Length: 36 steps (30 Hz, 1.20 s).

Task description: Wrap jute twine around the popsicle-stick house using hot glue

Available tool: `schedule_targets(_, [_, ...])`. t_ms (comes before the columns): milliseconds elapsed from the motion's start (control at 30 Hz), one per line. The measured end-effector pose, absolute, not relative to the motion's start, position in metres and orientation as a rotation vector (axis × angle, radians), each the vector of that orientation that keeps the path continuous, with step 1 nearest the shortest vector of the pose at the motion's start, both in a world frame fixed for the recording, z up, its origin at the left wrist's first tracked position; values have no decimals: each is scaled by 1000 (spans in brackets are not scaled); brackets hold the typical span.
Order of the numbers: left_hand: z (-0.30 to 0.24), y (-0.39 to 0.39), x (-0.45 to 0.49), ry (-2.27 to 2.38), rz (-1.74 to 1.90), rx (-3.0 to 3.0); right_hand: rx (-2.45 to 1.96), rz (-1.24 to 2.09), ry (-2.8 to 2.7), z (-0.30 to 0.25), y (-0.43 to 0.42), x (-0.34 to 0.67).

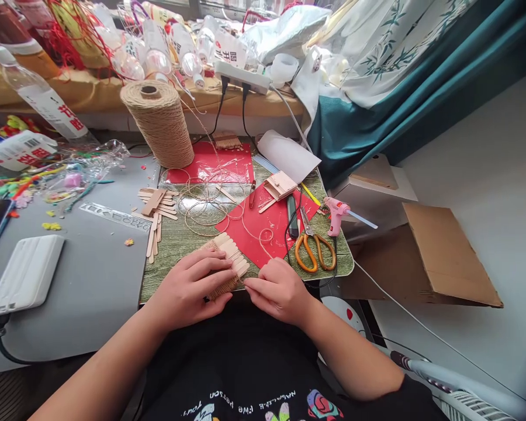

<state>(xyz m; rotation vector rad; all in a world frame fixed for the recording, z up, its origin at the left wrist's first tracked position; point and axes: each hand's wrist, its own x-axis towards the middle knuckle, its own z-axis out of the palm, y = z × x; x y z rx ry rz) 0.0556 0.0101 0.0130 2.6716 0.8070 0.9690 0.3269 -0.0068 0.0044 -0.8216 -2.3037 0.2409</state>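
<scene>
My left hand (199, 283) is wrapped over a panel of wooden craft sticks (234, 251) bound with twine, held at the table's near edge. The rounded stick ends stick out past my fingers. My right hand (280, 289) is closed in a pinch just right of the panel, with the twine (266, 238) running from it over a red sheet (256, 225). Loose loops of twine lie on the table behind, leading toward a large spool of twine (155, 123). The exact grip of my right fingertips is partly hidden.
Scissors (313, 248), a utility knife (292, 216) and a pink glue gun (334, 215) lie to the right. Loose craft sticks (158, 204) are on the left, beside a stencil ruler (116, 216). A small stick-built box (280, 185) and a power strip (242, 77) are farther back.
</scene>
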Motion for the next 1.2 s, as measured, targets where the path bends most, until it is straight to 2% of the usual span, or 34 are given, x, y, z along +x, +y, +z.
schedule_targets(1200, [13, 11, 53, 748, 972, 2743, -734, 590, -2272, 25, 40, 311])
